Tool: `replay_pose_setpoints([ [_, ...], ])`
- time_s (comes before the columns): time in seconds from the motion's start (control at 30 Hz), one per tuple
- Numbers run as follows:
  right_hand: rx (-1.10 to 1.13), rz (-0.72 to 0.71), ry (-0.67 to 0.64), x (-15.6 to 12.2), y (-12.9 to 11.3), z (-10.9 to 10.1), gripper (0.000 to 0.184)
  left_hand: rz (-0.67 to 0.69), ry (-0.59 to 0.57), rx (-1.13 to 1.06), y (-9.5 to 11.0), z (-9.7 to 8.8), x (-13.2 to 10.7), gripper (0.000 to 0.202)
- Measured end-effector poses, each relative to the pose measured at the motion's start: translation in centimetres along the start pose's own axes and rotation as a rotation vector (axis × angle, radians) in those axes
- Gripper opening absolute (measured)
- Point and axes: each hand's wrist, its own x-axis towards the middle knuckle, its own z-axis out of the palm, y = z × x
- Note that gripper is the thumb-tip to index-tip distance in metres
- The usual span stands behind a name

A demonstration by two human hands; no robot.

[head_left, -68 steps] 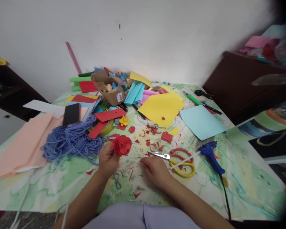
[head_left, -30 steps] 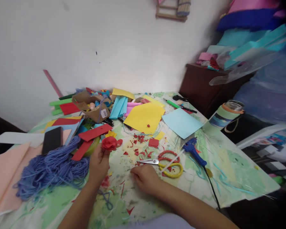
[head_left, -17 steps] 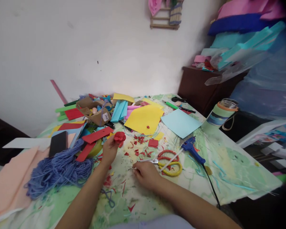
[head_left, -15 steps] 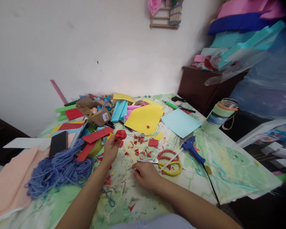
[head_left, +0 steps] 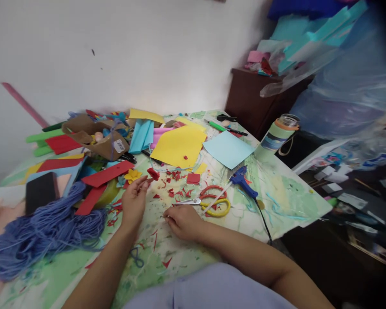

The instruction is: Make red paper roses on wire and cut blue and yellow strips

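My left hand [head_left: 135,198] is closed in a pinch at the base of a small red paper flower [head_left: 153,174], which is tipped on its side above the table. A yellow paper flower [head_left: 132,175] lies just behind that hand. My right hand [head_left: 184,222] rests on the table, thumb and fingers pressed together; anything between them is too small to name. Touching or very near its knuckles are the blades of scissors [head_left: 219,210] with red and yellow handles. Red paper scraps [head_left: 171,192] and a square red piece [head_left: 193,178] lie beyond.
A blue glue gun [head_left: 243,182] with its cord lies right of the scissors. Blue yarn [head_left: 51,231], a dark phone [head_left: 41,193] and red strips [head_left: 107,174] crowd the left. Yellow paper [head_left: 178,146], pale blue paper [head_left: 229,149] and a bottle [head_left: 278,134] stand farther back.
The view has swung right and down, so the table shifts left and up. My left hand has turned the red flower from facing up to its side. The right hand keeps its place by the scissors.
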Motion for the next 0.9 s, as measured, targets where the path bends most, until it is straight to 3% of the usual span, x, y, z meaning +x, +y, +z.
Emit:
replay_pose_setpoints([
  [0.33, -0.082, -0.048, -0.026, 0.1, 0.2, 0.4, 0.024, -0.284, -0.024, -0.354, 1.4, -0.3, -1.3, 0.033],
  [0.63, -0.101, -0.047, -0.003, 0.3, 0.3, 0.6, 0.025, -0.222, -0.026, -0.597, 3.4, 0.1, -2.0, 0.041],
  [0.9, -0.191, -0.139, -0.03, 0.2, 0.4, 0.6, 0.016, -0.187, -0.034, -0.605, 4.7, -1.4, -0.9, 0.036],
])
